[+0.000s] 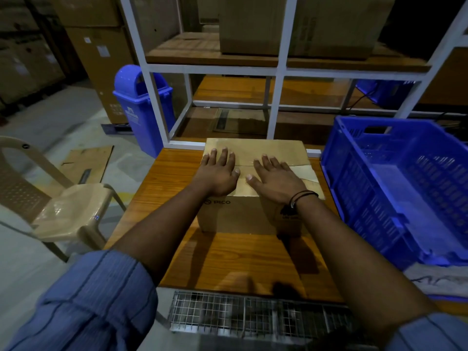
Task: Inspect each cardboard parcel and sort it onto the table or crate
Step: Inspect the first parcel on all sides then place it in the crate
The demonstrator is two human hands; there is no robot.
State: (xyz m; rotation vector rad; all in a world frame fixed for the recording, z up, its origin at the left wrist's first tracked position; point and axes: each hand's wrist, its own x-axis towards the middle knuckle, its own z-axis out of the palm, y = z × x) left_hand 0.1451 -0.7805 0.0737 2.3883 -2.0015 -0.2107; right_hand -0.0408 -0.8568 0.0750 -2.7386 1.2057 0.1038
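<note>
- A cardboard box (253, 183) sits on the wooden worktop (228, 262), towards its far edge.
- The left hand (217, 173) lies flat on the box top, fingers (224, 154) straight and slightly spread.
- The right hand (276, 178) lies flat beside it on the same top, fingers likewise spread, a dark band (302, 196) on the wrist.
- A blue crate (395, 188) stands just right of the worktop.
- A blue bin (141, 107) and a beige chair (63, 203) are to the left.
</note>
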